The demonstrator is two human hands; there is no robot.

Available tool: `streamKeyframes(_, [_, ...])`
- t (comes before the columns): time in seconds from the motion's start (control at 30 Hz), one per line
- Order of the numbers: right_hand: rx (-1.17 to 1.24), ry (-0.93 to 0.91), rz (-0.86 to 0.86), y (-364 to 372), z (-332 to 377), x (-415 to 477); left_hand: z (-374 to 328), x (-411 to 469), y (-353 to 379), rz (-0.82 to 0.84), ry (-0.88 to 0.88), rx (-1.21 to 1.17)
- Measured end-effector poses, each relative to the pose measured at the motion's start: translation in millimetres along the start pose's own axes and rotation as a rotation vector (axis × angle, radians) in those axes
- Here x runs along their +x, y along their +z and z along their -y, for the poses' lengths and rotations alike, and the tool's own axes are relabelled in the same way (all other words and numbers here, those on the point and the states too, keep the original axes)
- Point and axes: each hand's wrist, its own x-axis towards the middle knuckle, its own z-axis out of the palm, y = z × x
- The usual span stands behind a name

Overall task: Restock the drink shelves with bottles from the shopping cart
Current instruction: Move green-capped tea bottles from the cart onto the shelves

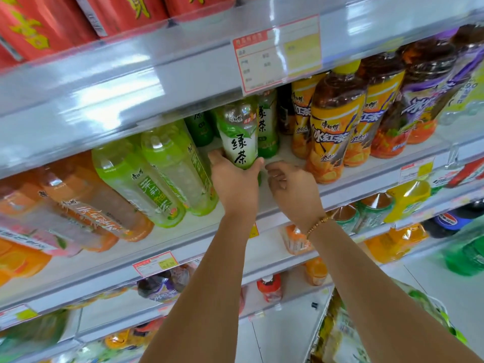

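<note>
Tiered store shelving fills the view, and at the front edge of the middle shelf [277, 154] a green tea bottle [239, 132] is held nearly upright. Its base is gripped from below by the left hand [234, 183], with the thumb on one side and the fingers wrapped round the other. Whether the base touches the shelf cannot be told. The bottle is clear at the shoulder and wrapped in a white and green label with large black characters. Its cap is hidden behind the price tag [277, 53] on the rail above, so little headroom is left.

The right hand [293, 189], with a bracelet [318, 224] at the wrist, is held just beside the base, fingers loosely curled and holding nothing. A bare strip of white shelf is left open between the bottle and the iced tea bottles [332, 127] to the right. One more green bottle [267, 124] stands just behind. Pale green bottles [146, 176] are ranged close on the left. Red cartons [31, 27] are stacked on the top shelf.
</note>
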Motion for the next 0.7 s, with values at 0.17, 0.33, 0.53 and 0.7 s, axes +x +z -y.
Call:
streamKeyframes(0.17, [-0.322, -0.085, 0.091, -1.8, -17.0, 0.2, 13.1, 24.1, 27.8, -0.083, -0.003, -0.061])
streamKeyframes(0.33, [-0.379, -0.018, 0.258, -5.2, -7.2, 12.8, 24.3, 32.4, 29.3, -0.015, 0.009, 0.023])
streamKeyframes(0.53, [-0.388, 0.069, 0.310, 10.6, -4.0, 24.6, 33.1, 45.0, 27.2, -0.015, 0.033, 0.054])
streamKeyframes(0.7, [-0.341, 0.123, 0.292, 26.0, -11.0, 37.2, 26.5, 62.3, 40.2, -0.052, -0.015, 0.009])
